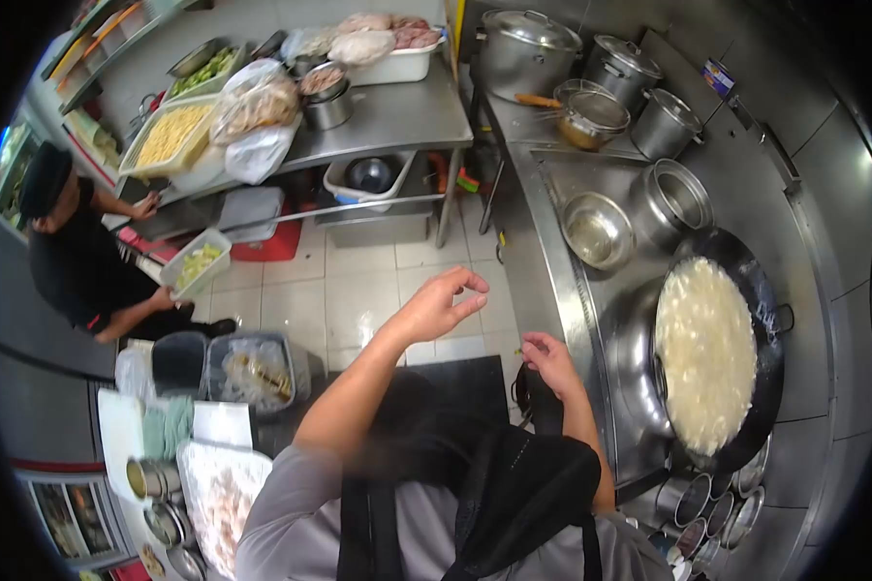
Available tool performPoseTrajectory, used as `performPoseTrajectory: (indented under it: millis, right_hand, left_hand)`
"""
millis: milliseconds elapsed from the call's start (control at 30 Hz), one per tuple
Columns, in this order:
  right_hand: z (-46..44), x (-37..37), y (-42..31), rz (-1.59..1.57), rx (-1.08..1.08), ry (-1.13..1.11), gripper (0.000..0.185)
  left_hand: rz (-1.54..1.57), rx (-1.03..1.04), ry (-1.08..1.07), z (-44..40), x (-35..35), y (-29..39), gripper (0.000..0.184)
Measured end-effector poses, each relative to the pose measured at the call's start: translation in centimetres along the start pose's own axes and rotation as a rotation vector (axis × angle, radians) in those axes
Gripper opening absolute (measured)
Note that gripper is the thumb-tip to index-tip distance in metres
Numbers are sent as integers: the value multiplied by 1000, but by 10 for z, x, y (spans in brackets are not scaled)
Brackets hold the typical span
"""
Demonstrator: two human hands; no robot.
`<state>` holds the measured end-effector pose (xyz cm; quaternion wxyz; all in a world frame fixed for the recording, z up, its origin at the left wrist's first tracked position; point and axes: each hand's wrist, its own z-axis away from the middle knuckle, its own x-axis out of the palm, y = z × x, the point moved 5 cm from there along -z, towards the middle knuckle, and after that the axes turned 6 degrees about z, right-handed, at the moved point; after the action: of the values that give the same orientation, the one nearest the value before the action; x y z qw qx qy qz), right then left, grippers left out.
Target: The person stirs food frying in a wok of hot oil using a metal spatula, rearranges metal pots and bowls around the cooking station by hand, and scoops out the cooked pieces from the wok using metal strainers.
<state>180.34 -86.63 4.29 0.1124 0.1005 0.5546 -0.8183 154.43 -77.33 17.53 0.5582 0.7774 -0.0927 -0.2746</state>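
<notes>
My left hand (444,302) is raised over the tiled floor, thumb and fingers loosely bent and apart, with nothing between them. Lower and to the right, my right hand (550,362) hangs beside the edge of the steel cooking counter (583,324). Its fingers are slightly bent and apart; a tiny yellowish speck shows by the fingertips, too small to name. Nearest on that side is a large black wok (767,373), full of bubbling pale, frothy liquid (704,353). Neither hand touches it.
At left, a co-worker (73,242) in black holds a tub of cut green vegetables (202,263). Behind stands a steel table (397,121) with noodles and bagged food. Lidded pots (531,53), a strainer (594,108) and a steel bowl (598,230) occupy the counter. Bins (254,373) stand lower left.
</notes>
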Motion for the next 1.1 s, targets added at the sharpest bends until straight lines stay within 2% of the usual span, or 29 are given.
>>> performPoseTrajectory:
  millis: [67, 233, 333, 433, 467, 500, 567, 633, 667, 700, 767, 800, 833, 933, 967, 1033, 1100]
  right_hand:
    - [-39, -16, -16, -80, 18, 57, 36]
    - [-155, -42, -59, -298, 21, 157, 37]
    - [-268, -72, -97, -360, 15, 174, 49]
    - [-399, -103, -132, -503, 66, 256, 61]
    - [-447, -111, -142, -584, 119, 281, 62]
    - [-493, -116, -152, -667, 167, 303, 63]
    - [-572, -125, -174, -792, 205, 327, 59]
    - [-621, -131, -209, -950, 23, 143, 52]
    - [-640, -134, -213, -953, 25, 176, 45]
    - [-652, -136, -213, -956, 30, 211, 38]
    - [-622, -147, -245, -899, -28, 528, 26]
    - [-613, -159, -243, -870, -55, 600, 21]
    - [-594, -176, -243, -844, -77, 597, 19]
    - [-496, -208, -263, -806, -148, 599, 16]
    - [-457, -217, -266, -749, -157, 675, 17]
    - [-373, -228, -266, -620, -134, 806, 20]
    - [-277, -230, -262, -475, 23, 1101, 24]
  left_hand:
    - [-18, 88, -18, -68, -22, -30, 24]
    - [241, 89, 50, -274, -92, -109, 27]
    - [296, 28, 188, -426, -129, -155, 34]
    - [191, -24, 250, -577, -128, -248, 43]
    - [169, -69, 198, -623, -117, -289, 47]
    - [93, -134, 133, -648, -108, -293, 47]
    - [484, -497, -215, -685, -78, -300, 46]
    - [736, -689, -451, -706, -54, -301, 41]
    - [853, -803, -573, -708, -43, -301, 38]
    - [813, -745, -592, -712, -39, -298, 36]
    - [749, -609, -636, -718, -31, -289, 30]
    - [751, -580, -683, -724, -31, -292, 29]
    - [756, -554, -733, -724, -27, -294, 29]
    - [731, -407, -548, -699, -33, -252, 40]
    - [688, -351, -502, -696, -33, -236, 44]
    - [652, -214, -509, -689, -26, -183, 52]
    - [657, -119, -608, -682, -6, -135, 59]
